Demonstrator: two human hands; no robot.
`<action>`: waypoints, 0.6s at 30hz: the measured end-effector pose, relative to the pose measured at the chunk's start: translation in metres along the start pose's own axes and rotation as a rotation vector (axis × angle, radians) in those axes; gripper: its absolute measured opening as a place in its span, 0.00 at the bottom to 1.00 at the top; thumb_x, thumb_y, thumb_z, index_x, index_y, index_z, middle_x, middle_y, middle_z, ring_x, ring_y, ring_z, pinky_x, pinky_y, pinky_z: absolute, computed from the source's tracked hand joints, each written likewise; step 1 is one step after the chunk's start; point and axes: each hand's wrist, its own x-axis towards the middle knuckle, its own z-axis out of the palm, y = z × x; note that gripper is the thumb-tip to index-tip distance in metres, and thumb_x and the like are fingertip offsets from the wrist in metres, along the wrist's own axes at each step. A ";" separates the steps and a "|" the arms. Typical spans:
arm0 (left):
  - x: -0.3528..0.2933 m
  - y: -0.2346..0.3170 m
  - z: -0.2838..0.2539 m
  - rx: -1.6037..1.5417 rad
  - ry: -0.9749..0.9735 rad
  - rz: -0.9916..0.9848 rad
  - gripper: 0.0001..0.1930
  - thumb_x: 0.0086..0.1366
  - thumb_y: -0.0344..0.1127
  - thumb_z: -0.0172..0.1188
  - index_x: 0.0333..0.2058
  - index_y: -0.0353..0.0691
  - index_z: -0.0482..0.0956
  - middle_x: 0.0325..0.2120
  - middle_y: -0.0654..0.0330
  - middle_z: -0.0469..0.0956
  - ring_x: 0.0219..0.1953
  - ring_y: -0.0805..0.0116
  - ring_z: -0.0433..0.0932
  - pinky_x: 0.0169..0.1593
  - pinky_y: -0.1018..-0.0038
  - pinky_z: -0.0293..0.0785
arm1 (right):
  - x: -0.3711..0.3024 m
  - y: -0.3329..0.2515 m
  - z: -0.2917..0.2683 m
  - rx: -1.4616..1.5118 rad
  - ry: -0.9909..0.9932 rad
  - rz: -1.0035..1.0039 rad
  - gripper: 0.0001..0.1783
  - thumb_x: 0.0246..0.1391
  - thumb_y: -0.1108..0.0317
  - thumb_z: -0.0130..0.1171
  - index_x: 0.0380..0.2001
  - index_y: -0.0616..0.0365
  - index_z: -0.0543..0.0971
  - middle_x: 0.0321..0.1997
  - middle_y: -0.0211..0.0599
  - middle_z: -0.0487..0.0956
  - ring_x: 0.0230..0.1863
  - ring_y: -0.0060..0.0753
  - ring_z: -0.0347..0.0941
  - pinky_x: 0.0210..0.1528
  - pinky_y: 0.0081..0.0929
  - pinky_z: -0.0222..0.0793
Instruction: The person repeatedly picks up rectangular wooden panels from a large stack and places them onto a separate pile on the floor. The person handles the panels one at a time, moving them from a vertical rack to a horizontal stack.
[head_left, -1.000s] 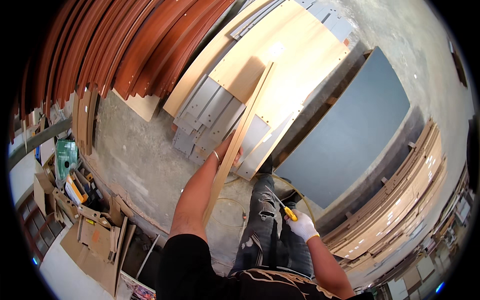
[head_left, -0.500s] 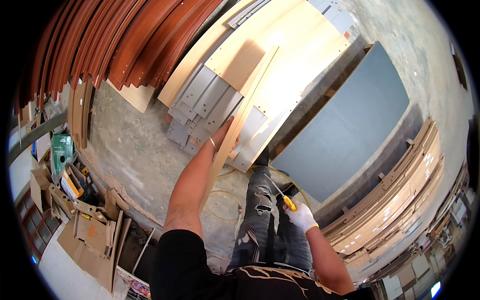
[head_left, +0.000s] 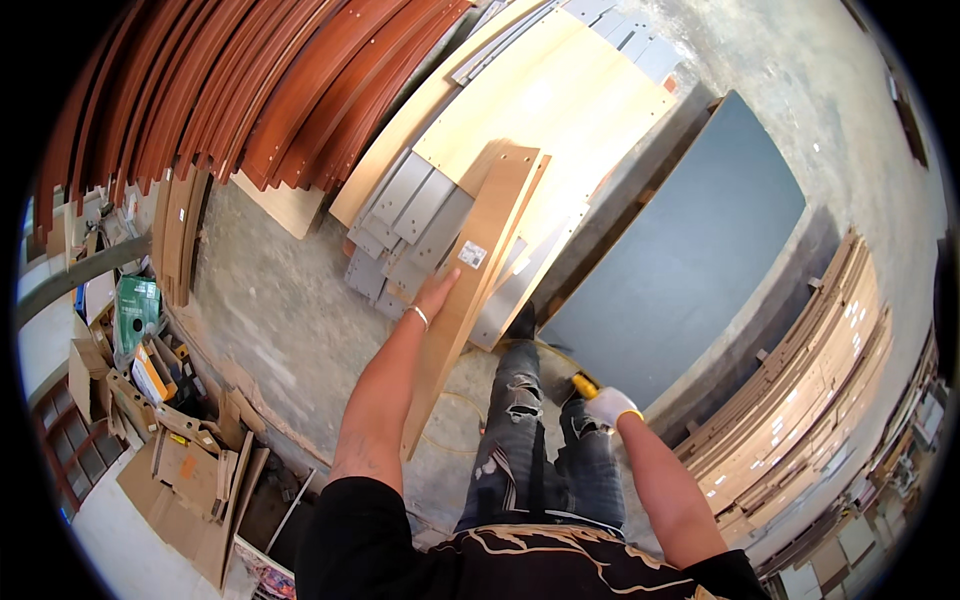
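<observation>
My left hand (head_left: 434,296) grips a long light-wood board (head_left: 478,262) by its left edge and holds it out in front of me, tilted so its broad face shows, with a small white sticker on it. A thin bracelet sits on that wrist. My right hand (head_left: 608,404), in a white glove, hangs low by my right knee and is closed around a yellow-handled tool (head_left: 583,386); the tool's working end is hidden. A yellow cord (head_left: 462,420) runs over the floor near my legs.
Grey panels (head_left: 412,215) and large pale boards (head_left: 560,110) lean ahead. A big dark grey sheet (head_left: 690,260) lies at right. Curved red-brown mouldings (head_left: 250,90) stack at upper left. Cardboard scraps and boxes (head_left: 170,450) clutter the lower left; stacked wood strips (head_left: 810,400) line the right.
The board has turned from edge-on to showing its broad face and swung a little to the right. My left arm has followed it; the right hand has stayed low.
</observation>
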 end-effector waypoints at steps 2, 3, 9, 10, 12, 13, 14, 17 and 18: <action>-0.027 -0.034 -0.022 0.006 0.066 -0.072 0.45 0.63 0.70 0.58 0.54 0.25 0.79 0.51 0.44 0.81 0.56 0.57 0.78 0.60 0.66 0.70 | -0.025 -0.019 0.010 -0.172 -0.133 -0.194 0.22 0.49 0.61 0.55 0.44 0.58 0.85 0.39 0.47 0.86 0.35 0.47 0.85 0.40 0.40 0.80; -0.040 -0.046 -0.028 0.006 0.086 -0.103 0.43 0.63 0.69 0.60 0.53 0.25 0.80 0.49 0.44 0.83 0.55 0.55 0.79 0.59 0.66 0.71 | -0.034 -0.024 0.016 -0.197 -0.124 -0.214 0.22 0.49 0.60 0.55 0.46 0.56 0.85 0.40 0.46 0.86 0.37 0.47 0.84 0.42 0.41 0.79; -0.177 -0.016 -0.002 0.127 0.241 0.084 0.31 0.58 0.59 0.71 0.44 0.33 0.84 0.38 0.47 0.86 0.39 0.54 0.85 0.46 0.61 0.78 | -0.035 0.060 0.024 0.362 0.366 -0.109 0.25 0.58 0.52 0.57 0.52 0.57 0.81 0.30 0.44 0.84 0.27 0.39 0.82 0.32 0.38 0.77; -0.202 -0.006 0.005 0.297 0.331 0.115 0.29 0.58 0.57 0.72 0.43 0.34 0.82 0.37 0.47 0.85 0.39 0.51 0.85 0.46 0.59 0.78 | 0.004 0.099 0.024 0.493 0.564 -0.088 0.25 0.59 0.53 0.57 0.52 0.59 0.80 0.28 0.43 0.82 0.21 0.37 0.80 0.23 0.36 0.73; -0.248 -0.014 0.023 0.623 0.514 0.107 0.26 0.57 0.52 0.73 0.42 0.35 0.79 0.35 0.45 0.84 0.38 0.46 0.84 0.44 0.56 0.78 | 0.005 0.141 -0.009 1.197 0.466 0.063 0.12 0.59 0.59 0.52 0.32 0.58 0.72 0.16 0.36 0.65 0.12 0.31 0.64 0.12 0.32 0.56; -0.271 -0.006 0.033 0.648 0.538 0.084 0.25 0.57 0.50 0.73 0.42 0.36 0.77 0.35 0.44 0.84 0.39 0.44 0.83 0.44 0.54 0.78 | -0.011 0.160 -0.030 1.375 0.437 0.080 0.10 0.58 0.63 0.49 0.28 0.56 0.66 0.15 0.33 0.59 0.12 0.27 0.57 0.13 0.30 0.52; -0.276 0.019 0.066 0.659 0.519 0.112 0.24 0.57 0.48 0.73 0.42 0.37 0.75 0.36 0.44 0.83 0.41 0.43 0.82 0.45 0.53 0.77 | 0.004 0.226 -0.058 1.441 0.307 0.090 0.08 0.58 0.66 0.46 0.28 0.57 0.65 0.16 0.32 0.59 0.12 0.28 0.58 0.14 0.34 0.54; -0.342 0.003 0.115 0.644 0.671 0.169 0.22 0.56 0.43 0.71 0.42 0.38 0.72 0.38 0.45 0.81 0.42 0.41 0.81 0.45 0.50 0.76 | -0.035 0.254 -0.068 1.200 0.256 -0.184 0.08 0.58 0.67 0.51 0.32 0.61 0.72 0.21 0.42 0.73 0.13 0.33 0.64 0.16 0.38 0.62; -0.363 -0.009 0.125 0.626 0.744 0.203 0.22 0.56 0.42 0.70 0.42 0.38 0.72 0.38 0.45 0.81 0.42 0.41 0.81 0.45 0.49 0.75 | -0.054 0.240 -0.056 1.046 0.182 -0.342 0.08 0.58 0.67 0.53 0.34 0.62 0.75 0.24 0.46 0.78 0.14 0.34 0.68 0.17 0.37 0.66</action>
